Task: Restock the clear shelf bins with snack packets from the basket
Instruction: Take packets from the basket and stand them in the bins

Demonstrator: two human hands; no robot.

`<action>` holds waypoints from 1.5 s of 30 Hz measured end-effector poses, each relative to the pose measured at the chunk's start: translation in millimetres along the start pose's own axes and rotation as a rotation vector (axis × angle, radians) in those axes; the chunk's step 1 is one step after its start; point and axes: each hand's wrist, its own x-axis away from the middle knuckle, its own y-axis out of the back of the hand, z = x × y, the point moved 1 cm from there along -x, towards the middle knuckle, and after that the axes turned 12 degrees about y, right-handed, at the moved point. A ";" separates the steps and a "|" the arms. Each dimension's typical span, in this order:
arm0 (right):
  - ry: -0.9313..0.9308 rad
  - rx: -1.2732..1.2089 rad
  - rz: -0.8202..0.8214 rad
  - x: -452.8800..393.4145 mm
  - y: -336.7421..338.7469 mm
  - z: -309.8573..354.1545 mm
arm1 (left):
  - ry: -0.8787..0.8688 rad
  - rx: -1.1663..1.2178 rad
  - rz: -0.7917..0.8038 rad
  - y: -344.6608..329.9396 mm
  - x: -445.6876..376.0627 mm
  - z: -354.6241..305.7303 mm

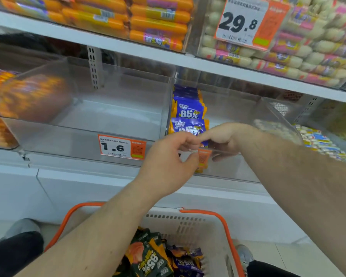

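A row of purple snack packets (188, 110) stands upright at the left side of a clear shelf bin (232, 170). At the front of that row, my right hand (224, 138) reaches over the bin's front wall, thumb and curled fingers closed on the frontmost purple packet (190, 127). My left hand (168, 162) meets it from the left, its curled fingers pinching the same packet's near edge. Below, a white basket (188, 222) with orange handles holds dark green packets (148, 254) and purple packets (188, 264).
A clear bin (88, 136) to the left has a 1.6 price tag (121, 146) on its front. Orange sausage packs (0, 108) fill the far-left bin. A bin of small wrapped sweets (320, 140) sits to the right. The upper shelf (128, 47) carries full bins close overhead.
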 end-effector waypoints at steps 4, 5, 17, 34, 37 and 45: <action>0.087 -0.092 0.047 -14.9 -4.9 -6.9 | -0.215 -0.388 -0.039 17.7 -33.8 -35.6; 0.102 -0.127 0.056 -17.7 -6.0 -8.0 | -0.214 -0.539 -0.003 20.6 -46.2 -43.2; 0.343 -0.470 0.240 -32.8 -8.9 -11.3 | 0.057 -1.619 0.505 -7.8 -153.5 -37.2; 0.583 -0.460 -0.014 -47.2 -1.6 -2.2 | 0.234 -1.508 0.550 -23.6 -187.2 -37.0; 0.638 -0.420 -0.084 -41.1 -2.8 -1.9 | 0.140 -1.534 0.480 -21.4 -185.7 -33.6; 0.371 -0.326 -0.133 -49.9 -5.3 -12.0 | 0.099 -1.535 0.451 -19.3 -180.2 -28.4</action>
